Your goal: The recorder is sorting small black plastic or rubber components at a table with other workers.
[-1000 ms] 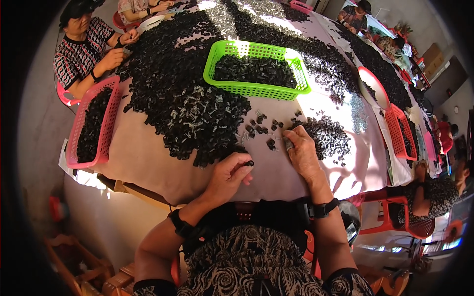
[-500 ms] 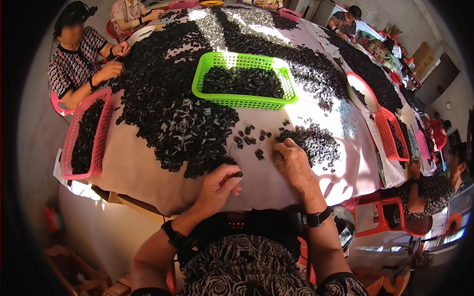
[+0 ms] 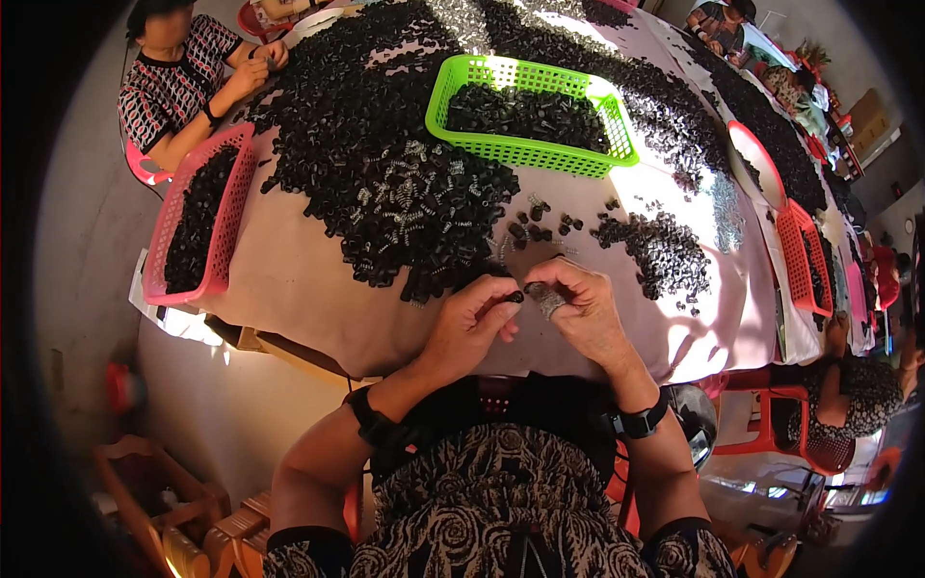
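Note:
Close to the table's near edge, my two hands almost meet at the fingertips. My left hand (image 3: 472, 325) pinches a small black plastic part (image 3: 515, 297). My right hand (image 3: 590, 313) is closed with thumb and forefinger together; what it pinches is hidden. A grey wrap (image 3: 548, 301) covers one of its fingers. Just beyond the hands lie several loose black pieces (image 3: 535, 231) and thin metal springs (image 3: 502, 249). A broad heap of black parts mixed with springs (image 3: 405, 217) spreads to the left. To the right is a smaller pile of black pieces (image 3: 667, 255).
A green basket (image 3: 520, 149) holding black parts stands beyond the loose pieces. A pink basket (image 3: 236, 217) is at the left edge, a red basket (image 3: 807, 260) and a round bowl (image 3: 756, 164) at the right. A person (image 3: 188, 91) works at the far left.
My right hand has come from the small right pile toward my left hand, and their fingertips now nearly touch. The left hand still holds its black part. The whole view has shifted.

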A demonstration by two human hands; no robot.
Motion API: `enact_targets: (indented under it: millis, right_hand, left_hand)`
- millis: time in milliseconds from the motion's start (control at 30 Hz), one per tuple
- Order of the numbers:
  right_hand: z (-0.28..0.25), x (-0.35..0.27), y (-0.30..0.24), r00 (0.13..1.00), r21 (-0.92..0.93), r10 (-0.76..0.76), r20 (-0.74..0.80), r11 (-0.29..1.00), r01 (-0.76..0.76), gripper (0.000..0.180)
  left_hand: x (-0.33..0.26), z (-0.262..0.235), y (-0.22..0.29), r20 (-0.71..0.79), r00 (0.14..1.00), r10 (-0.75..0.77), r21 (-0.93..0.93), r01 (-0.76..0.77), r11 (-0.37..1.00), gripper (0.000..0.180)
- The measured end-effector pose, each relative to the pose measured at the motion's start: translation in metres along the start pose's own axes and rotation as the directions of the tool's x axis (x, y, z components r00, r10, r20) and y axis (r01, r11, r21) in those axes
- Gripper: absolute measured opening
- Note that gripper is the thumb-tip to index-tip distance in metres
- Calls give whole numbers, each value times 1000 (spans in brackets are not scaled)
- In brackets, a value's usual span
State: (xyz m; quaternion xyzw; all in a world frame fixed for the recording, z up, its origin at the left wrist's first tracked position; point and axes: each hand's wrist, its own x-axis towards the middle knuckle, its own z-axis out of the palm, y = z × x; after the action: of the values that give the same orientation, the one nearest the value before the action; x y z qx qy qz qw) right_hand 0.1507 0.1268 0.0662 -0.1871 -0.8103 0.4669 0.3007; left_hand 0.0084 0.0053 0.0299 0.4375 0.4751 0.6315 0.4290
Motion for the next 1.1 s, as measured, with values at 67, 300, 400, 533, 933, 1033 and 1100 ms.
enact_targets:
  millis: [67, 300, 400, 533, 933, 1033, 1100]
  right_hand:
    - [3, 1, -3, 998, -53, -57, 18, 997, 58, 36]
    - [5, 1, -12, 997, -75, -79, 14, 994, 80, 34]
    - [5, 1, -14, 996, -135, -87, 33, 987, 91, 33]
    - [6, 1, -18, 993, -176, -117, 34, 977, 121, 30]
    - [2, 2, -9, 989, -177, -106, 107, 976, 124, 34]
    - [1, 6, -12, 987, -171, -97, 131, 978, 119, 32]
    - [-1, 11, -17, 986, -188, -97, 139, 975, 122, 31]
  left_hand:
    - [-1, 0, -1, -12, 1000, 8, 14, -8, 1000, 15]
    - [-3, 1, -2, -55, 998, 20, 32, -18, 999, 18]
    - [-3, 2, -1, -73, 997, 20, 32, -18, 999, 14]
    - [-2, 5, 0, -89, 996, 4, 5, -4, 1000, 14]
    - [-2, 8, -1, -100, 991, 93, 134, -79, 988, 14]
    - [-2, 8, -2, -102, 992, 76, 110, -65, 992, 14]
    - [-3, 8, -3, -120, 990, 68, 95, -57, 994, 14]
